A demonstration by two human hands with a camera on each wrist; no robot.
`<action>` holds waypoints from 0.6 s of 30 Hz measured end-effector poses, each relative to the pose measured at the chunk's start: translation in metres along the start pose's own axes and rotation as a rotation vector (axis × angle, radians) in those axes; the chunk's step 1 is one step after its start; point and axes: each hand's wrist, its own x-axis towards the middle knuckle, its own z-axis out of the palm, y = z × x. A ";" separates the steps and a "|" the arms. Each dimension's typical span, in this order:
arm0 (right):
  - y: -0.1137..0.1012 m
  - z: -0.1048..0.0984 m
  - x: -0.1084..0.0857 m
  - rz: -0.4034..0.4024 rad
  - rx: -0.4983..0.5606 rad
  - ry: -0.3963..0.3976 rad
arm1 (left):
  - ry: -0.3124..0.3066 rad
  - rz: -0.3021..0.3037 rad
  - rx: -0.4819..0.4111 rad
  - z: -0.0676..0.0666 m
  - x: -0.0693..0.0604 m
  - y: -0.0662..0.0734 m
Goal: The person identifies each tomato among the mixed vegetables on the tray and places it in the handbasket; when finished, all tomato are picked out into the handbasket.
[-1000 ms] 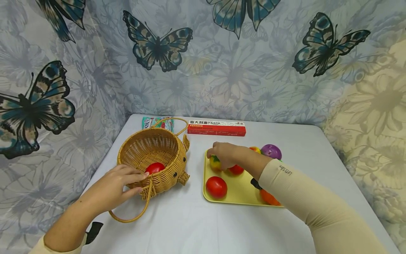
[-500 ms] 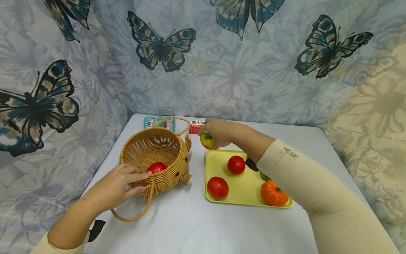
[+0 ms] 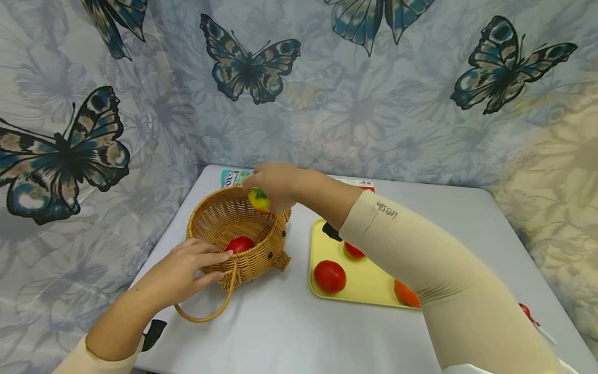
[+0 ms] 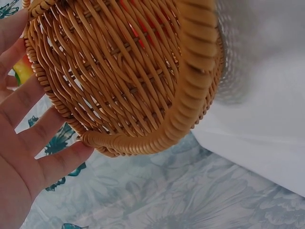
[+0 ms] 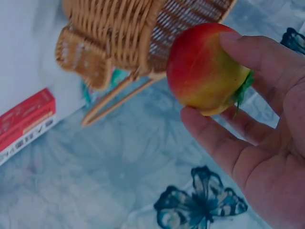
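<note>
Red-and-yellow round fruit with green leaves [image 5: 202, 71], pinched in your right hand [image 3: 273, 186], has shifted from near yellow rectangular tray [image 3: 369, 288] to over tan wicker basket [image 3: 252, 269]; your left hand [image 3: 198, 265], fingers spread, still holds basket's rim.

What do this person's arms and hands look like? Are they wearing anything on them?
The left hand and right hand wear no gloves. Both arms have cream sleeves; the right one shows fine creases and small dark lettering near its cuff. A flat black tab sticks out by each cuff; its purpose is unclear.
</note>
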 end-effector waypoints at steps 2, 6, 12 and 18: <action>-0.007 0.003 0.006 -0.008 -0.010 -0.007 | 0.001 -0.002 -0.003 0.001 0.002 0.000; -0.019 0.019 0.017 -0.036 -0.014 -0.034 | -0.004 -0.001 0.003 0.001 0.002 0.002; -0.031 0.048 0.034 -0.040 -0.045 -0.103 | -0.019 -0.018 0.011 -0.001 -0.001 0.004; -0.031 0.059 0.043 -0.002 -0.079 -0.146 | 0.015 -0.002 0.018 -0.001 0.001 0.002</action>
